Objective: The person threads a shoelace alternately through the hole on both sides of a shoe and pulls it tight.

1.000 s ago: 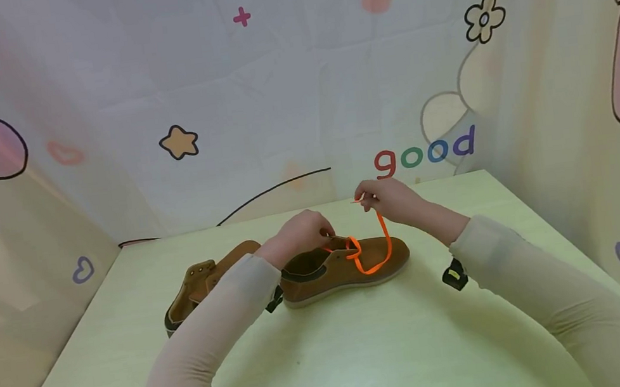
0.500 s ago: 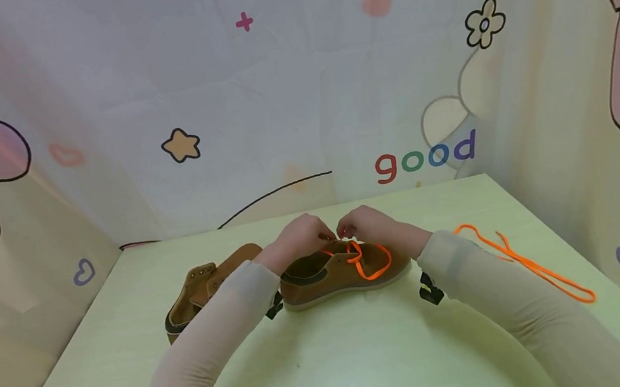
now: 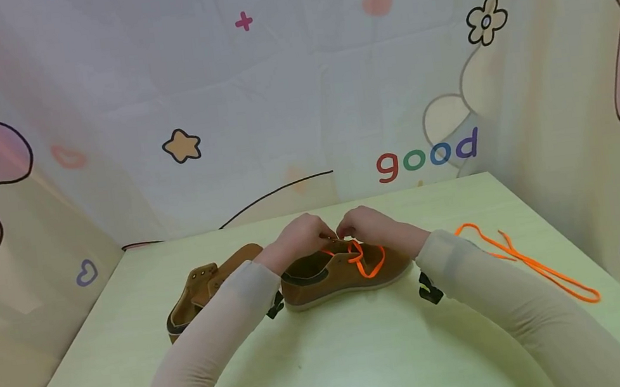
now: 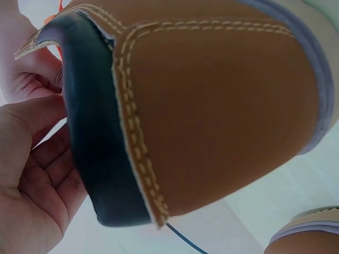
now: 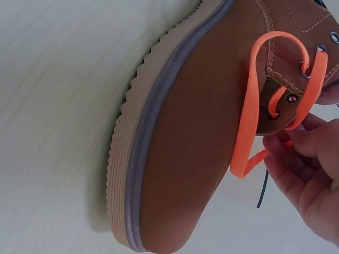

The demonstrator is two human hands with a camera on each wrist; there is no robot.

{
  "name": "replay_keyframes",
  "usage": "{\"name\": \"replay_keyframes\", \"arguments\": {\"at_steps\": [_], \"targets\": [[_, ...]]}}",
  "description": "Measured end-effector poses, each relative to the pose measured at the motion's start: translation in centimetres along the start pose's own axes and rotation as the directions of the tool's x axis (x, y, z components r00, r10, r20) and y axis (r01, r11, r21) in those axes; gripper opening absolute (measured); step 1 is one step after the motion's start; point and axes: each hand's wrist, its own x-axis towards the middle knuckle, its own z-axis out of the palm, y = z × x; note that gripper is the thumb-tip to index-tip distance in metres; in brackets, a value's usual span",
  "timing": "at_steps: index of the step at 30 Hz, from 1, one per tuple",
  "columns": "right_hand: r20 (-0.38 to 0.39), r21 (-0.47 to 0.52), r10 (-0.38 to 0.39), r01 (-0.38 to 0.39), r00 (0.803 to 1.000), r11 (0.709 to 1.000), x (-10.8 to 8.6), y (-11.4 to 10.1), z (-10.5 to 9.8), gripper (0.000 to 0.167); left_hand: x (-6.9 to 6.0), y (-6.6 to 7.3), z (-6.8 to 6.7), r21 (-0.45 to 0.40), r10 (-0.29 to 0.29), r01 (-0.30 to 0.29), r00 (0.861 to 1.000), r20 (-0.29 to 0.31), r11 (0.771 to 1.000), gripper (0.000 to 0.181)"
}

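Note:
A brown shoe, dark-lined at the collar, sits upright with its toe to the right. An orange lace runs through front eyelets and loops over the toe side. My left hand pinches the far eyelet flap of the shoe, its fingertips partly hidden behind the collar. Close on the toe side, my right hand pinches the lace beside that flap; the lace tip is hidden by the fingers. The fingertips of both hands almost meet.
A second brown shoe stands at the left, partly behind the left sleeve. On the right, a length of orange lace lies on the table, partly covered by the right sleeve. A printed curtain surrounds the table.
My right hand has come down and left from above the toe to the eyelet flap, bringing the lace. The lace loop is smaller. My left hand has stayed at the flap.

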Motion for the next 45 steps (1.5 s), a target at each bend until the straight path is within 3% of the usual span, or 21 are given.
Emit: {"name": "replay_keyframes", "arguments": {"at_steps": [8, 13, 18, 24, 30, 36, 45], "targets": [[0.068, 0.091, 0.017, -0.024, 0.998, 0.996, -0.1, -0.1, -0.3, 0.023, 0.1, 0.1, -0.5, 0.012, -0.009, 0.009, 1.0, -0.013, 1.0, 0.022], [0.079, 0.125, -0.002, -0.008, 0.997, 0.992, -0.1, -0.1, -0.2, 0.014, 0.0, 0.0, -0.5, -0.016, -0.012, 0.012, 1.0, -0.009, 1.0, 0.022], [0.034, 0.087, -0.011, 0.008, 0.999, 0.996, -0.3, -0.5, 0.4, 0.007, -0.1, -0.1, -0.1, -0.025, 0.012, -0.012, 1.0, -0.001, 1.0, 0.022], [-0.013, 0.006, -0.011, 0.012, 1.0, 1.0, -0.8, -0.5, 1.3, 0.016, -0.2, -0.3, 0.1, -0.035, -0.006, 0.005, 1.0, -0.011, 0.999, 0.022], [-0.037, -0.043, -0.005, 0.004, 0.999, 0.999, -1.5, -0.7, 1.5, 0.035, -0.1, -0.4, 0.0, -0.064, -0.048, 0.047, 0.999, -0.016, 0.997, 0.023], [-0.129, 0.03, 0.043, -0.039, 0.991, 0.999, -2.0, -0.8, 0.4, 0.035, -0.1, -0.5, 0.0, -0.082, -0.064, 0.064, 0.998, -0.004, 0.995, 0.023], [-0.256, 0.157, 0.024, 0.017, 0.966, 0.987, -2.0, -1.3, -3.7, 0.024, -0.2, -0.7, 0.3, -0.102, -0.066, 0.066, 0.998, 0.002, 0.993, 0.022]]}}
